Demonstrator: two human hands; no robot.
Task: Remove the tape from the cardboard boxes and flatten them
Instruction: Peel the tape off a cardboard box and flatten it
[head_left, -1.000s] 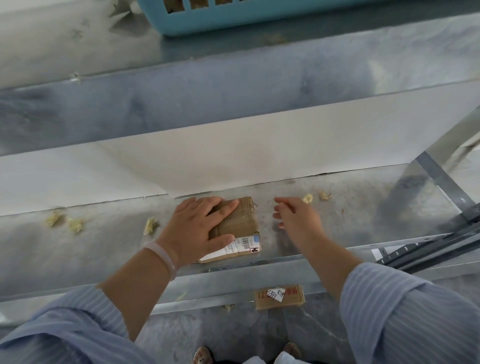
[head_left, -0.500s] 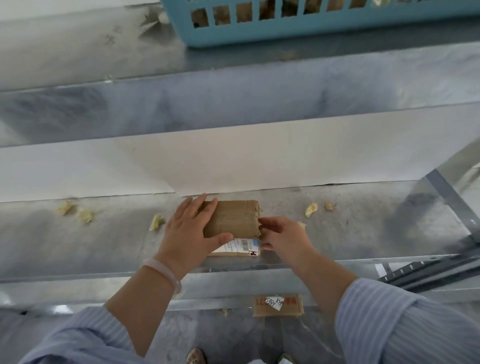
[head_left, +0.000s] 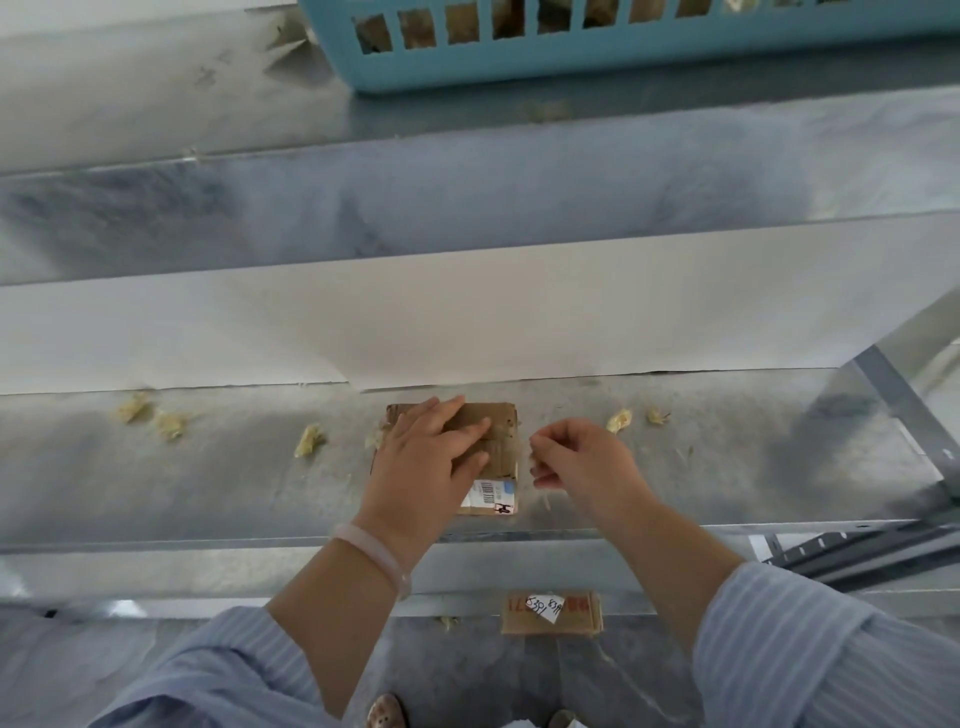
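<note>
The left hand (head_left: 426, 467) presses flat-fingered on the small brown cardboard box (head_left: 500, 431), steadying it on the grey metal desk (head_left: 208, 483). Just beside it, the right hand (head_left: 582, 462) has a narrow, curled grip; I cannot tell whether it holds tape.

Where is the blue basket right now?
In the head view, the blue basket sits top right of centre on the far metal ledge, beyond the cardboard box under the left hand.

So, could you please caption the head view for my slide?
Left hand presses a small cardboard box on a metal shelf, right hand curled beside it.
</note>
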